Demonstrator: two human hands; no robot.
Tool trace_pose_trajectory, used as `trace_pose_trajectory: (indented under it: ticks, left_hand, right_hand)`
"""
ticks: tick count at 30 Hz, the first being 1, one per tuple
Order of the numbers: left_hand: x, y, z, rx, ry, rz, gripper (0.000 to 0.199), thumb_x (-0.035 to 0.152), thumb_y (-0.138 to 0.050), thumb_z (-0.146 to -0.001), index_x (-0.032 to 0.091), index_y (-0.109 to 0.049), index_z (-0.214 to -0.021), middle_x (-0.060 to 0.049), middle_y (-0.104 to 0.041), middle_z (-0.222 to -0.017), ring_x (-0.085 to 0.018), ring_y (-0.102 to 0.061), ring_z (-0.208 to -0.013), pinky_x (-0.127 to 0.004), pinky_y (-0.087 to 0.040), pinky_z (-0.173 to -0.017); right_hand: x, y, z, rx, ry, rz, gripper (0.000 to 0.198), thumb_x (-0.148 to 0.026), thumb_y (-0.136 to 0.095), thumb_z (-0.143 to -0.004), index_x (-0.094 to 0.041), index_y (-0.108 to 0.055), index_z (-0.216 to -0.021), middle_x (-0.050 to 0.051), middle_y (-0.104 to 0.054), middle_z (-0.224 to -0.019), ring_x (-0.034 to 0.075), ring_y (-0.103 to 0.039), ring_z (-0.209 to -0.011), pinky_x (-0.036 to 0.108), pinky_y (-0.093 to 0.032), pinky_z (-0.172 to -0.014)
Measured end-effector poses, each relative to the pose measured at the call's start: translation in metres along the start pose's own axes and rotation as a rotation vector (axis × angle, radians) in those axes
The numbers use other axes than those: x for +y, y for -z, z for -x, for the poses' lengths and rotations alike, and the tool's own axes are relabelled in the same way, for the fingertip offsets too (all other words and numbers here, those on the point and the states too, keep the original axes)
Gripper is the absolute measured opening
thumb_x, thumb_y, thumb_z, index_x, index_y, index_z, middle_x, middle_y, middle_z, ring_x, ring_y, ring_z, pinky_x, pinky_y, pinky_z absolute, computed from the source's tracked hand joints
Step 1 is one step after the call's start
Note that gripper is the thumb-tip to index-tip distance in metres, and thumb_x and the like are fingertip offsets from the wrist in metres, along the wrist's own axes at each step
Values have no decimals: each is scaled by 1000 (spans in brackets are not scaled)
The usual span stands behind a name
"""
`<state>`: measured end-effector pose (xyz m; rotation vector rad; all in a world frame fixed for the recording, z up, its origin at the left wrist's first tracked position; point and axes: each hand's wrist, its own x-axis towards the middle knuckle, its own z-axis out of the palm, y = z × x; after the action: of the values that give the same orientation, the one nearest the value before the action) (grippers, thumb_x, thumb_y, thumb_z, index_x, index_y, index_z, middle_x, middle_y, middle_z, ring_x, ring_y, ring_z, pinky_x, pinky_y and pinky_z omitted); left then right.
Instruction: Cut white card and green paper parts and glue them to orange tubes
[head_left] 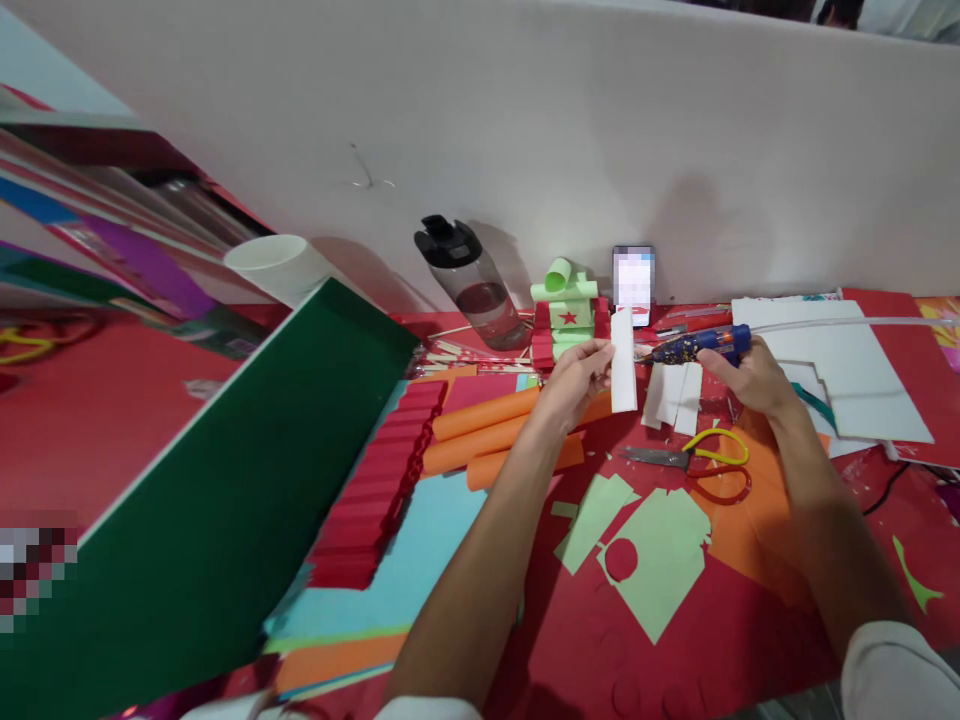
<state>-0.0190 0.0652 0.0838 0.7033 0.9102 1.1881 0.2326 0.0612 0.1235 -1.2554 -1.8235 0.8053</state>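
Observation:
My left hand (pixel 581 380) pinches a narrow white strip of card (pixel 623 365) and holds it upright by its left edge. In my right hand (pixel 759 376) is a blue hot glue gun (pixel 697 346), its nozzle pointing left, close to the strip's right side. Whether the nozzle touches the card I cannot tell. Beneath the gun lie several white card pieces (pixel 673 395). Scissors (pixel 686 458) with yellow and red handles rest just in front of them. Behind my left hand stands a green and red paper model (pixel 571 318) with a red star.
A phone (pixel 634 282) leans against the wall beside a water bottle (pixel 474 285). Orange paper rolls (pixel 484 420), red pleated paper (pixel 382 485) and light green scraps (pixel 656 570) cover the table. A large dark green board (pixel 225 500) rises on the left. White sheets (pixel 817 345) lie right.

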Motion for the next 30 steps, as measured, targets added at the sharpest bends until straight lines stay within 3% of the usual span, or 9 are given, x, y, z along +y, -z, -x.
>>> trace_pose_trajectory:
  ticks: [7,14,18,25,30]
  left_hand:
    - [-2,0,-1,-30,4,-13,31,28,-92,-62,13,-67,-73,5,-52,-59,-5,-45,-52,-15,-39,-50]
    - [-2,-1,1,-49,6,-8,35,30,-94,-60,13,-68,-74,5,-51,-59,-5,-45,-52,-15,-39,-50]
    - [-2,-2,1,-67,4,-20,34,31,-94,-61,14,-67,-73,6,-50,-58,-5,-44,-51,-16,-39,-50]
    - [-3,0,0,-43,-16,-1,33,29,-93,-60,13,-67,-75,5,-52,-59,-4,-44,-51,-16,-38,-50]
    - [0,-1,1,-19,-25,16,24,25,-87,-69,14,-66,-73,4,-52,-59,-5,-44,-50,-17,-36,-49]
  right_hand:
    - [7,0,-2,31,11,-70,37,-56,-72,-88,-20,-76,-83,4,-75,-83,21,-67,-79,33,-52,-76]
    - [8,-2,-2,78,20,14,41,-56,-71,-89,-21,-66,-67,0,-61,-62,17,-55,-62,31,-45,-64]
    - [4,-3,-2,109,36,64,41,-55,-70,-89,-21,-63,-67,-1,-58,-62,17,-52,-63,31,-45,-64]
    - [-4,0,0,2,14,22,37,-55,-70,-89,-21,-67,-73,0,-63,-69,18,-56,-68,33,-48,-68]
    - [-5,7,2,-141,-6,25,37,-54,-72,-87,-22,-66,-70,-1,-63,-66,17,-55,-63,33,-48,-65]
